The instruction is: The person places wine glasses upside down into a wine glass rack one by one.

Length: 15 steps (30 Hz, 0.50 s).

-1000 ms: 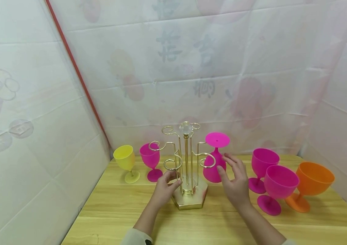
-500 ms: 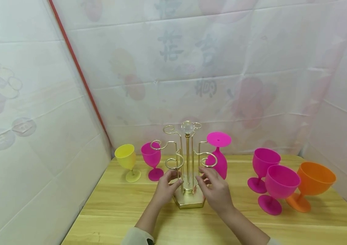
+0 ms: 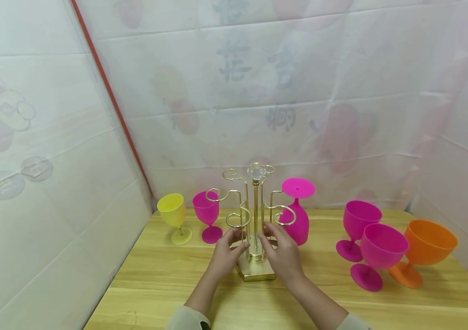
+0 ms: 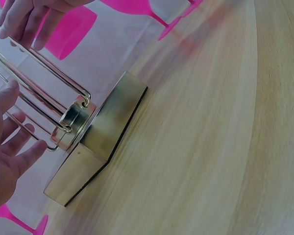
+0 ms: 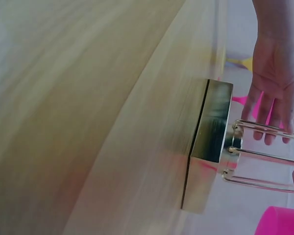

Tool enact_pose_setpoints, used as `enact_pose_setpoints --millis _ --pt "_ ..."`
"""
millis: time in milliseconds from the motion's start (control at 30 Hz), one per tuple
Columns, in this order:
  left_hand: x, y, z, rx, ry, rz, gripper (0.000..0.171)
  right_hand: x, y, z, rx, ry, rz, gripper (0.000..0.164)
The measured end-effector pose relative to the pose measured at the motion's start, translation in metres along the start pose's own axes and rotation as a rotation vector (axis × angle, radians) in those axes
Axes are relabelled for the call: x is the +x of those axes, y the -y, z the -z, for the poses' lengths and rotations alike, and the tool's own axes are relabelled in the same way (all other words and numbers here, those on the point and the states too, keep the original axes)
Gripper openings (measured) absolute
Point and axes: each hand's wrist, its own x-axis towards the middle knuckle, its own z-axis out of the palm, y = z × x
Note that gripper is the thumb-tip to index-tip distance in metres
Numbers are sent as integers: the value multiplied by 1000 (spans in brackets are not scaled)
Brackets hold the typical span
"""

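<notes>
A gold wire goblet rack [image 3: 256, 215] with curled hooks and a clear ball on top stands upright on its hexagonal base [image 4: 108, 127]. My left hand [image 3: 225, 252] holds the rack's left rods low down, thumb in front and fingers behind. On the opposite side, my right hand [image 3: 282, 252] holds the right rods; its fingers [image 4: 32, 19] show around them in the left wrist view. A magenta goblet [image 3: 297, 224] hangs upside down at the rack's right rear, foot uppermost. Part of its bowl is hidden behind a hook and my right hand.
A yellow goblet [image 3: 172, 211] and a magenta goblet [image 3: 206, 211] stand upright at the back left of the wooden table [image 3: 151, 284]. On the right are two upright magenta goblets [image 3: 382, 247] and an orange goblet [image 3: 430, 243]. Cloth walls [image 3: 320, 137] enclose the table behind and beside.
My right hand has left the upside-down magenta goblet and moved left to the rack's right rods. My left hand stays on the left rods. The view has shifted slightly.
</notes>
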Motion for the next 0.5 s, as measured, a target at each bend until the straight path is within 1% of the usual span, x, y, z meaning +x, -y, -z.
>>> enact_pose_setpoints --millis 267,500 --pt "1 1 0 -5 -1 1 32 2 0 -4 -16 -18 -29 33" --pt "1 3 0 -15 7 -2 35 1 -2 -7 -50 -30 -10 30"
